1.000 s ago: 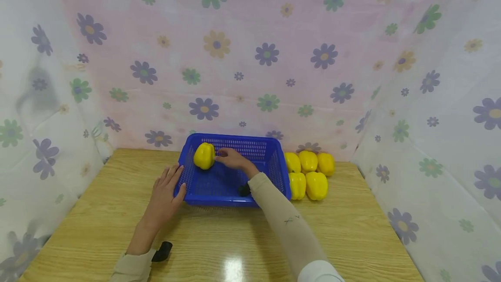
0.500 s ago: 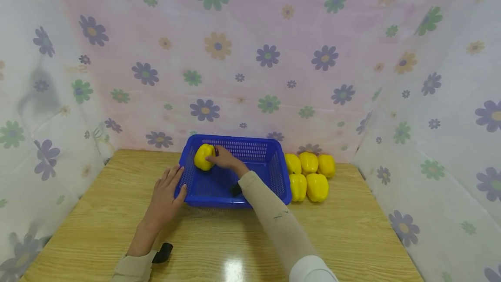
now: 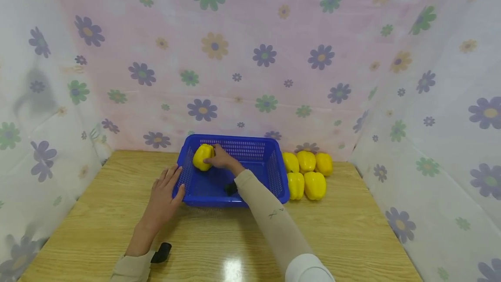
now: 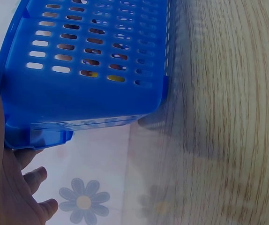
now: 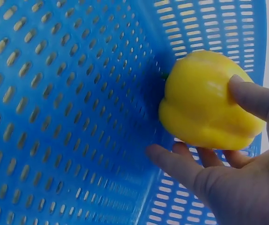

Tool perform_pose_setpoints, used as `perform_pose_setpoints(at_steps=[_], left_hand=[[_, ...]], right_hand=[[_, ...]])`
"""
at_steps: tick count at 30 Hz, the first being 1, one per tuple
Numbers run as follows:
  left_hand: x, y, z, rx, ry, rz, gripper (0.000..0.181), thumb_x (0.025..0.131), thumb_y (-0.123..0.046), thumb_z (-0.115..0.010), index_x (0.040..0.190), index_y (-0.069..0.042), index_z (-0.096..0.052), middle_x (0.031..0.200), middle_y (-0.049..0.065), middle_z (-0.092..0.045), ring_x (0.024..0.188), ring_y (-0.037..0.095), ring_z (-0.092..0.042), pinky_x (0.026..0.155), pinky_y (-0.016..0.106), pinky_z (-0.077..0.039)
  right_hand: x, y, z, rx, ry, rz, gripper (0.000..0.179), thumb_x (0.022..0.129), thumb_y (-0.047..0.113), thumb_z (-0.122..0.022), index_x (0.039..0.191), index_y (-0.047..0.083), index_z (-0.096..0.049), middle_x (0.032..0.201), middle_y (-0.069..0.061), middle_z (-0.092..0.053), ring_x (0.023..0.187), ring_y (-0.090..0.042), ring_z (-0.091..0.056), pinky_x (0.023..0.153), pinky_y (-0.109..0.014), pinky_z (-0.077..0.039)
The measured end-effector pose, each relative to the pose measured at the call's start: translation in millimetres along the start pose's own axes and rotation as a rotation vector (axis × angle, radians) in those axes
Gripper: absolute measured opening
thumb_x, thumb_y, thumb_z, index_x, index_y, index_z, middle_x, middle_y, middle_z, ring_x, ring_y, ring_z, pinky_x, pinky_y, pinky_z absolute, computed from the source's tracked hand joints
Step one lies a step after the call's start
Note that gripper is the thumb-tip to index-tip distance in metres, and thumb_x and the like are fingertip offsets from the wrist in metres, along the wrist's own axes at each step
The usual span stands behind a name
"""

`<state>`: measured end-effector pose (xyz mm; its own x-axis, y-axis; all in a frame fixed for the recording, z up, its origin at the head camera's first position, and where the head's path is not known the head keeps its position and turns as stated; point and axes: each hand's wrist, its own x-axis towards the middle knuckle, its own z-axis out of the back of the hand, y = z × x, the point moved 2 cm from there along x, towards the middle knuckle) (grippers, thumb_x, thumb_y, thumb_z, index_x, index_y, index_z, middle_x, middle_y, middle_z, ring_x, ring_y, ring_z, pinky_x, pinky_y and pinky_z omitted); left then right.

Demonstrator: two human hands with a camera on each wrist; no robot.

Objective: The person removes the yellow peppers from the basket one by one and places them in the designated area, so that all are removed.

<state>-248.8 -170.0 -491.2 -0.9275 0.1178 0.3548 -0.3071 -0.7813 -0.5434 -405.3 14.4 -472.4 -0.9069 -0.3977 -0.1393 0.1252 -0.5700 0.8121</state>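
A yellow bell pepper (image 3: 202, 157) stands in the left part of a blue perforated plastic basket (image 3: 228, 202). My right hand (image 3: 224, 159) reaches in over the front rim and holds the pepper from its right side. Up close in the right wrist view, the thumb (image 5: 249, 96) presses one side of the pepper (image 5: 209, 101), and the fingers lie along the opposite side. The left hand (image 3: 163, 193) rests on the basket's left rim, fingers straight and thumb apart near the front corner. In the left wrist view its fingertips (image 4: 36, 178) extend past the rim.
Several more yellow bell peppers (image 3: 315, 185) stand grouped on the wooden table (image 3: 219, 243), close against the basket's right side. Behind the basket hangs a flowered curtain (image 3: 242, 90), which also closes off both sides.
My right hand has moved left to the pepper, and the thumb now lies on it; a second ago the fingers were just beside it. The left hand has stayed on the rim.
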Motion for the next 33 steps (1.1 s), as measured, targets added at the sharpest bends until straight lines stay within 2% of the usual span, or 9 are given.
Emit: perform_pose_setpoints(at_steps=[4,10,15,19,22,26,28,30,33], left_hand=[[0.7,0.8,-1.4,-0.004,0.000,-0.004,0.058,0.105,-0.022,-0.051,0.157,0.000,-0.036,0.163,0.023,-0.031,0.152,0.049,-0.017,0.115,0.075,-0.015],[0.7,-0.1,-1.8,-0.015,0.010,-0.001,0.058,0.105,-0.022,-0.050,0.157,0.000,-0.035,0.163,0.024,-0.030,0.152,0.050,-0.016,0.115,0.075,-0.014],[0.4,-2.0,-0.4,-0.007,0.013,0.006,0.058,0.105,-0.022,-0.050,0.157,0.001,-0.035,0.164,0.024,-0.030,0.152,0.050,-0.016,0.115,0.075,-0.014],[0.6,-2.9,-0.3,-0.005,0.014,0.006,0.058,0.105,-0.021,-0.051,0.156,0.002,-0.035,0.163,0.024,-0.030,0.152,0.051,-0.016,0.115,0.075,-0.015],[0.6,-1.8,-0.9,-0.008,0.015,0.009,0.059,0.105,-0.021,-0.051,0.157,0.002,-0.035,0.163,0.024,-0.029,0.152,0.051,-0.015,0.115,0.075,-0.014],[0.4,0.7,-1.0,-0.008,0.018,0.010,0.059,0.105,-0.021,-0.051,0.157,0.002,-0.034,0.164,0.024,-0.028,0.152,0.051,-0.015,0.115,0.075,-0.014],[0.2,1.4,-0.7,-0.008,0.018,0.010,0.059,0.105,-0.021,-0.051,0.157,0.002,-0.034,0.164,0.024,-0.028,0.152,0.051,-0.015,0.115,0.075,-0.014],[0.2,1.5,-0.6,-0.004,0.014,0.007,0.059,0.105,-0.021,-0.051,0.157,0.002,-0.034,0.164,0.024,-0.029,0.152,0.052,-0.016,0.115,0.075,-0.014],[-0.1,0.7,-0.2,-0.008,0.010,0.004,0.059,0.105,-0.021,-0.051,0.157,0.002,-0.035,0.163,0.025,-0.030,0.151,0.052,-0.016,0.114,0.076,-0.015]], right_hand=[[0.1,-4,6,0.045,0.009,0.013,0.062,0.097,0.012,-0.068,0.149,0.000,-0.037,0.139,-0.020,-0.052,0.123,-0.034,-0.055,0.113,-0.048,-0.044],[-4.3,-9,19,0.074,-0.002,0.089,0.063,0.093,-0.004,-0.067,0.149,0.007,-0.042,0.145,-0.018,-0.048,0.128,-0.035,-0.051,0.114,-0.051,-0.042],[-10.4,-14,27,0.015,0.078,0.144,0.058,0.089,-0.011,-0.064,0.141,0.010,-0.053,0.137,-0.015,-0.053,0.118,-0.031,-0.053,0.108,-0.049,-0.047],[-16.2,-15,34,-0.021,0.168,0.145,0.055,0.090,-0.004,-0.068,0.142,0.012,-0.057,0.139,-0.014,-0.053,0.115,-0.029,-0.053,0.104,-0.046,-0.050],[-21.1,-14,39,0.017,0.227,0.111,0.047,0.096,0.010,-0.069,0.142,0.011,-0.058,0.143,-0.014,-0.053,0.117,-0.028,-0.055,0.102,-0.048,-0.053],[-23.5,-16,43,0.075,0.228,0.049,0.034,0.099,0.023,-0.068,0.127,0.005,-0.065,0.131,-0.013,-0.060,0.104,-0.022,-0.061,0.090,-0.043,-0.059],[-23.7,-18,43,0.074,0.209,0.036,0.030,0.098,0.020,-0.069,0.123,0.003,-0.066,0.127,-0.014,-0.061,0.099,-0.022,-0.061,0.086,-0.039,-0.060],[-24.8,-21,44,0.072,0.200,0.025,0.033,0.095,0.014,-0.073,0.124,0.003,-0.063,0.133,-0.015,-0.059,0.106,-0.025,-0.060,0.088,-0.039,-0.059],[-27.4,-24,45,0.028,0.228,0.014,0.055,0.090,0.010,-0.077,0.140,0.007,-0.054,0.151,-0.015,-0.048,0.128,-0.030,-0.053,0.099,-0.043,-0.056]])
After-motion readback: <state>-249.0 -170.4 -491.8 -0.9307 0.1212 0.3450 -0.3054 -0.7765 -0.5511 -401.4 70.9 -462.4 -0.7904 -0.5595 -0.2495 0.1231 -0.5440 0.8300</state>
